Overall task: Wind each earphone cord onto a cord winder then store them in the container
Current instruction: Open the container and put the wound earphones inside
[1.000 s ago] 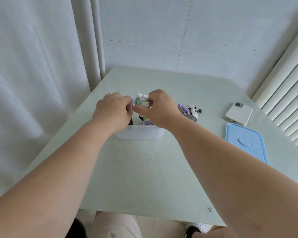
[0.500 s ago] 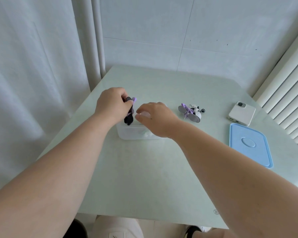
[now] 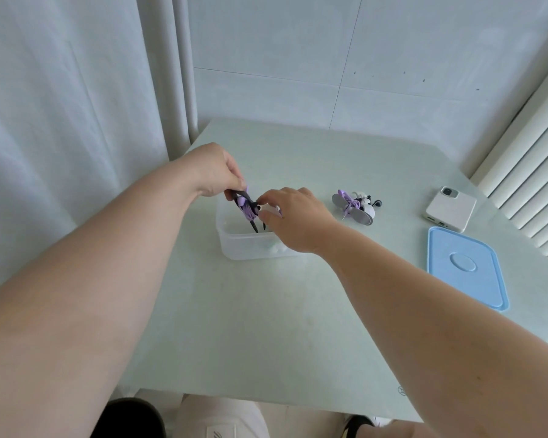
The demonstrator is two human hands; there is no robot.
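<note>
Pinching a dark winder wrapped in purple cord (image 3: 246, 205) with the left hand (image 3: 214, 172), dangling it right over the clear container (image 3: 250, 246). Cord ends hanging down inside the tub, winder itself not quite resting on the bottom by the look of it.

Reaching in just beside it with the right hand (image 3: 293, 216), fingers curled loosely at the cord near the far rim; can't tell if actually gripping anything or only steadying it. Something pale tucked under that hand too, too hidden to call.

Looks like the storing step for this one, so probably lowering it flat into the tub and letting go, watching the loose ends so nothing unwinds.

Sitting further right of the right hand on the bench (image 3: 266, 327): a second bundle (image 3: 356, 207), grey winder with purple cord and white buds, apparently wound and waiting. Beyond that, a white phone (image 3: 450, 208) and the blue lid (image 3: 465, 267), well apart from the tub, likely needed last.
</note>
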